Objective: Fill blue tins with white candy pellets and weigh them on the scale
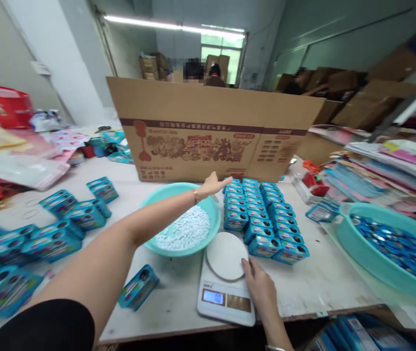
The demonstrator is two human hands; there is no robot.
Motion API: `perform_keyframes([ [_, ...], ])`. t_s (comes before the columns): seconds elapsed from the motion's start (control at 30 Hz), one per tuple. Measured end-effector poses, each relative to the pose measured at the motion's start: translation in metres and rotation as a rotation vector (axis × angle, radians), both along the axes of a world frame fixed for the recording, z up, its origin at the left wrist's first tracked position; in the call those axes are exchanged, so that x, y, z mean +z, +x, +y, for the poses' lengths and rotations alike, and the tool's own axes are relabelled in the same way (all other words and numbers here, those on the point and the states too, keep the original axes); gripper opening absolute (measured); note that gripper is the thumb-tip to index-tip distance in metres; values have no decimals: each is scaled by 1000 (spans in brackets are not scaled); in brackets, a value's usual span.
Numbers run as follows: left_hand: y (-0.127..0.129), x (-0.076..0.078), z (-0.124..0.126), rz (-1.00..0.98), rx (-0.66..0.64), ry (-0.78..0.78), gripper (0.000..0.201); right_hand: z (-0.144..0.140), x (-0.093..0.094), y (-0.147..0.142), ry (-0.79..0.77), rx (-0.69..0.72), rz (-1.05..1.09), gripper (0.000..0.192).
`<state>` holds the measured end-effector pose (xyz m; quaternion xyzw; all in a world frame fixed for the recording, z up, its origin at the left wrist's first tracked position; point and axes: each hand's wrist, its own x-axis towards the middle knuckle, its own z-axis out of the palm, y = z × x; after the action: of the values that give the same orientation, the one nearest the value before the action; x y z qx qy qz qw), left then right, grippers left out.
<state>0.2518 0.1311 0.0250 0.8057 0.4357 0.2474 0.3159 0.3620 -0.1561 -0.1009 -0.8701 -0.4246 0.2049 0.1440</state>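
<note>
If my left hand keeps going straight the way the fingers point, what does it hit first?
Probably the back rows of small blue boxes: the left hand points right, level with their far end. The cardboard carton stands just behind; depth is unclear.

Glossy plastic basin [164, 192], matt cardboard box [208, 131], smooth white plastic scale [226, 292].

A packing workshop: stacked cardboard cartons [372, 97] line the walls, blue product boxes [262, 219] crowd the bench [321, 282] beside a digital scale [224, 292].
</note>
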Motion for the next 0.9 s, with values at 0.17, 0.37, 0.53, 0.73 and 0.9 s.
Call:
perform_keyframes([
  [0.17,-139,0,2,312,258,16,92,-1,1,-7,-71,33,-78,66],
  [0.37,-228,-26,9,514,372,-109,35,6,6,-29,-69,43,-105,68],
  [0.53,-257,-29,40,530,422,-112,35,22,3,-67,-6,128,-74,65],
  [0.73,-299,-21,77,575,473,-123,35,44,-3,-124,50,211,-27,67],
  [0.9,-321,-17,99,609,462,-94,40,51,-10,-126,176,79,139,73],
])
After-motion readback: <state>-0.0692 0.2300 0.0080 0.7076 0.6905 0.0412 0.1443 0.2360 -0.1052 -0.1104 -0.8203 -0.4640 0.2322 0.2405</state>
